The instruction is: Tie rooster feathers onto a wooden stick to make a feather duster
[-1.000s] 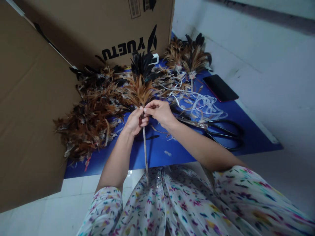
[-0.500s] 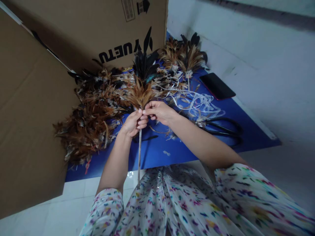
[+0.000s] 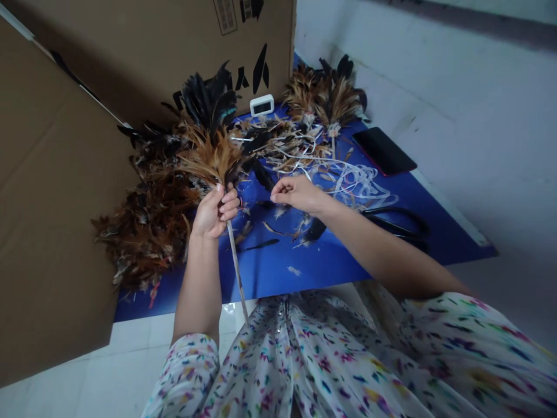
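My left hand [image 3: 216, 212] is closed round the thin stick of a feather duster [image 3: 213, 151], just under its feathers. Brown feathers fan out above the fist and glossy black ones rise behind them. The bare stick [image 3: 237, 273] slants down toward my lap. My right hand [image 3: 298, 193] is apart from the duster, over the blue tabletop, its fingers curled in a pinch. A black feather [image 3: 263, 176] is close to those fingertips; whether they hold it or something smaller, I cannot tell.
Brown feather bundles [image 3: 152, 215] heap at left, beside cardboard [image 3: 143, 52]. More feather dusters [image 3: 333, 101] stand at the back right. Tangled white strips [image 3: 361, 183], a phone [image 3: 384, 151], black-handled scissors [image 3: 402, 223] and a small white device [image 3: 261, 105] lie on the blue table [image 3: 278, 270].
My left hand has moved left with the feather duster, which now leans left. My right hand has come away from it to the right. The white device at the back has come into view.
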A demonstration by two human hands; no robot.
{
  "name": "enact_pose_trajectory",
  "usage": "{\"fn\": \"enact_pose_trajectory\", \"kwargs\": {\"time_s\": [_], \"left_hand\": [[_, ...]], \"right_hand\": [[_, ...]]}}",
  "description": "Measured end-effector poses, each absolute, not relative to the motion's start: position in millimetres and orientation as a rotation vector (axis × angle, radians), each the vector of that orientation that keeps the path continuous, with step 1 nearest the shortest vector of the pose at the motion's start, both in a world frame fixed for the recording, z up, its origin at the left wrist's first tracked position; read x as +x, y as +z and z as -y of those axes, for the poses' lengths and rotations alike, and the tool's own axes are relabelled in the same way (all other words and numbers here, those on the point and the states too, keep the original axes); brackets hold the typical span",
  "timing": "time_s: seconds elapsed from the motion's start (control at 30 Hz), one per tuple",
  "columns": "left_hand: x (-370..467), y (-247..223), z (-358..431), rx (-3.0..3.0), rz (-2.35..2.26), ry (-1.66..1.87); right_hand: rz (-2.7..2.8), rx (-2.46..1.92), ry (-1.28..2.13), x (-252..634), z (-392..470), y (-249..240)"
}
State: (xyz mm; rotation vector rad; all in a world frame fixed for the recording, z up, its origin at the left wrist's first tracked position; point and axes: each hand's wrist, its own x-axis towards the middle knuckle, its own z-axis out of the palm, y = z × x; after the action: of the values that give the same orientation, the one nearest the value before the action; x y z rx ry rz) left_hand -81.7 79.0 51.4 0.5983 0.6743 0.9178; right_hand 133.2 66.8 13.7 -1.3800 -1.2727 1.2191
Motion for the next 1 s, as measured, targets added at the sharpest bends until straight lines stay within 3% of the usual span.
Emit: {"fn": "enact_pose_trajectory", "kwargs": {"time_s": [0.57, 1.0], "left_hand": [[-105, 58, -86, 0.546, -0.562, 1.059], [-106, 55, -87, 0.523, -0.615, 1.086]], "right_hand": [[1.964, -1.409, 0.627, 70, -145, 13], [2.045, -1.599, 0.525, 30, -190, 0]]}}
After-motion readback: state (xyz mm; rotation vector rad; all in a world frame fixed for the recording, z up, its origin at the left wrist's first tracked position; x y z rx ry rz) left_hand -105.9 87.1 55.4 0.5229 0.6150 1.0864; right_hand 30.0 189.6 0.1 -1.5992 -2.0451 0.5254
